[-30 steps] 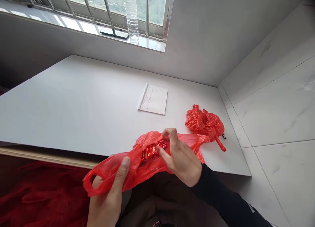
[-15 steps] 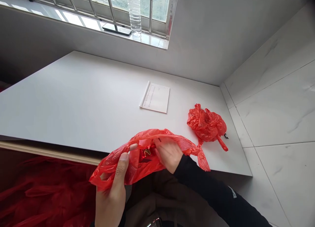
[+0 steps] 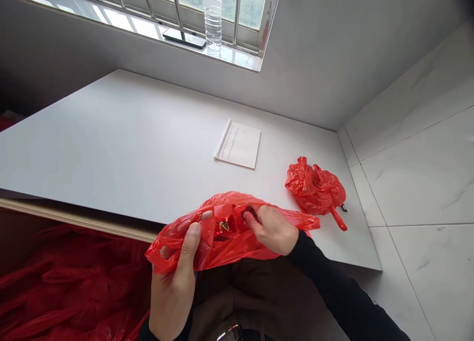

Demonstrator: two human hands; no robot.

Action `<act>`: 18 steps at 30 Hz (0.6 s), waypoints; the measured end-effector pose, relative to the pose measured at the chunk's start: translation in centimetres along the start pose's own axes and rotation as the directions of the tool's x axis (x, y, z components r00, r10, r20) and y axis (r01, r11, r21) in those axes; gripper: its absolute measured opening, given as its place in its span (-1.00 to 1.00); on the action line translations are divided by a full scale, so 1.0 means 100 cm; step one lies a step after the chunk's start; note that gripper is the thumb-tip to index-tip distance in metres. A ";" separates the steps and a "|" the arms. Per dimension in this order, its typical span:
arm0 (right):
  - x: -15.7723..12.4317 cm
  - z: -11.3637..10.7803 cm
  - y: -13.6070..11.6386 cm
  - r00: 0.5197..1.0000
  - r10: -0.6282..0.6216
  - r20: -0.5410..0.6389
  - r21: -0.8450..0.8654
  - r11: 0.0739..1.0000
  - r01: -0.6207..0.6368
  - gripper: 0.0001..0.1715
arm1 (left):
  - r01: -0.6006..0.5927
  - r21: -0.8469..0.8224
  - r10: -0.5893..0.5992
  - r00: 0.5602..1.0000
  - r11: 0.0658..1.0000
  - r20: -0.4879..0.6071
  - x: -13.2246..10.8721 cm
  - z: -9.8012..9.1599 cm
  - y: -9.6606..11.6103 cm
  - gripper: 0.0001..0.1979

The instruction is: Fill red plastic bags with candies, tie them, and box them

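Note:
A red plastic bag (image 3: 229, 249) is held with its mouth apart at the front edge of the white tabletop. My left hand (image 3: 181, 272) grips the bag's left side, thumb outside and fingertips showing inside the rim. Within the opening lies a shiny red packet (image 3: 224, 226) with a gold mark. At the right part of the mouth, my right hand (image 3: 272, 227) has its fingers curled in a pinch. A small dark red thing (image 3: 250, 211) shows at its fingertips; its kind is unclear.
A crumpled, tied red bag (image 3: 314, 185) sits at the table's right. An open notebook (image 3: 239, 143) lies mid-table. Below the table's left edge are heaped red bags (image 3: 70, 286). A water bottle (image 3: 213, 22) and a phone (image 3: 184, 37) rest on the windowsill.
My right hand has moved up and right out of the bag's depth, now showing a dark red thing at its fingertips. The view has shifted slightly.

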State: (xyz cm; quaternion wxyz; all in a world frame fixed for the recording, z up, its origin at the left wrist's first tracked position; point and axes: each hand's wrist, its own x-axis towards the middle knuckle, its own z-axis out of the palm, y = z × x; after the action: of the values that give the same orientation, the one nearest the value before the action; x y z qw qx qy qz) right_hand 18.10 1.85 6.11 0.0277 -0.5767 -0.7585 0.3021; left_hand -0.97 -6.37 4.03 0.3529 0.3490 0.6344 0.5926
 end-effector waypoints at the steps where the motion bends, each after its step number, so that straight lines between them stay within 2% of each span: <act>1: 0.000 0.004 -0.002 0.999 0.023 -0.024 -0.024 0.999 -0.024 -0.63 | 0.023 -0.055 -0.023 1.000 0.998 -0.006 0.000 0.001 0.001 -0.79; 4: -0.002 0.013 -0.005 0.997 0.004 -0.071 -0.038 0.999 -0.007 -0.69 | 0.087 -0.167 -0.094 0.995 0.982 -0.029 -0.001 0.002 0.002 -0.80; 7: -0.005 0.015 -0.004 0.997 -0.059 -0.050 -0.080 0.995 0.055 -0.66 | 0.103 -0.174 -0.105 0.995 0.979 0.002 -0.001 0.003 0.003 -0.80; 11: -0.006 0.009 -0.006 0.999 -0.042 -0.032 -0.188 0.981 0.035 -0.66 | 0.079 -0.150 -0.077 0.997 0.986 0.019 0.001 0.003 0.004 -0.77; 16: 0.002 0.023 -0.031 0.984 -0.110 0.139 -0.258 0.955 0.144 -0.60 | 0.072 -0.080 -0.068 0.997 0.994 0.043 0.000 0.011 0.018 -0.77; 18: 0.006 0.034 -0.041 0.982 -0.099 0.158 -0.267 0.954 0.139 -0.57 | 0.068 -0.055 -0.065 0.996 0.996 0.056 -0.001 0.012 0.022 -0.76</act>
State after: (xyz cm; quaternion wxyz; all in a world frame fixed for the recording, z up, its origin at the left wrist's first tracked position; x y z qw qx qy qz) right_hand 13.05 0.34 5.11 -0.0891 -0.5049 -0.8268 0.2314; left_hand 0.13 -5.72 6.17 0.3995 0.3333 0.6188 0.5886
